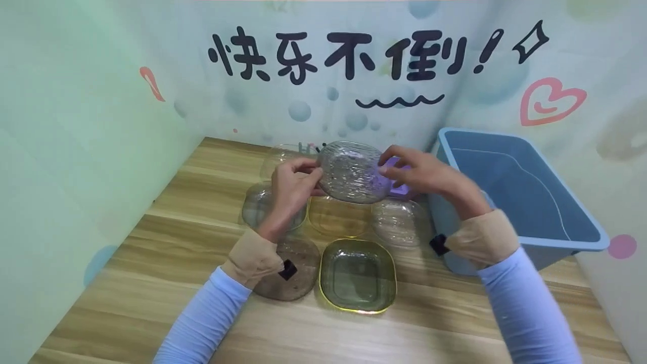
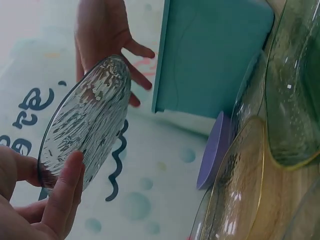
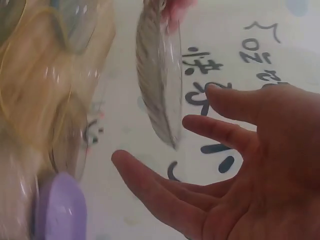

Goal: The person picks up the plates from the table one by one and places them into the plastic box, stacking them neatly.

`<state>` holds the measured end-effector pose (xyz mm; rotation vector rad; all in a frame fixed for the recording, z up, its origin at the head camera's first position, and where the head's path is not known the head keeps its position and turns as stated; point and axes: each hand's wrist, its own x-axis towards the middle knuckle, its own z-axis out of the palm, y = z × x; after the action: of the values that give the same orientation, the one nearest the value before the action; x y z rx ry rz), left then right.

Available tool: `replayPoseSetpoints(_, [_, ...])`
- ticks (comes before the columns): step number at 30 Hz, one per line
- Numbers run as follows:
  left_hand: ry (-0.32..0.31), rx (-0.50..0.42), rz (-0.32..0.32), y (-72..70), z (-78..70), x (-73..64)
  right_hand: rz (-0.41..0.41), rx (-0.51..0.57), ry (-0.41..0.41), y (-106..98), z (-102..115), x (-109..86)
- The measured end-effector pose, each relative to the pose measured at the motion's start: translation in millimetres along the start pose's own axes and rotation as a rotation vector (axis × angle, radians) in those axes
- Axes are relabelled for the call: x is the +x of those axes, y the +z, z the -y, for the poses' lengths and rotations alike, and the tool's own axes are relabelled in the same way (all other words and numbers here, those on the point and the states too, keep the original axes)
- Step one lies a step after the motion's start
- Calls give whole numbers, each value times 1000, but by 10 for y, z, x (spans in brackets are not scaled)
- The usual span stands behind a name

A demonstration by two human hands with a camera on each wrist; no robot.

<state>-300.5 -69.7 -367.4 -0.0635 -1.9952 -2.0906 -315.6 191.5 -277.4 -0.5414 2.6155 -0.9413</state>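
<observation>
Raised above the table is a clear, ripple-textured plate, tilted to face me. My left hand pinches its left edge between thumb and fingers, as the left wrist view also shows. My right hand is beside the plate's right edge with fingers spread; the right wrist view shows a gap between the fingers and the plate. Below the held plate lie an amber dish, a smoky grey dish and a clear ribbed plate. A purple dish is partly hidden behind the right hand.
Nearer me are a brown plate, partly under the left wrist, and a green square dish with a yellow rim. Another clear dish lies at the back left. A deep blue bin stands at the right, by the right forearm.
</observation>
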Motion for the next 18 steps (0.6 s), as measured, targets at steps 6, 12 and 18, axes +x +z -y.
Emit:
replayPoseSetpoints(6, [37,24,22,109,5,-100,-64,281,-48,244,-90,-45])
replayPoseSetpoints(12, [13,12,46,96,-50,-149,-205,359,-135,339,-118,-104])
replayPoseSetpoints(18, [-37,-5,112,73,-101,-156,-323,400,-83,423,-161,-110])
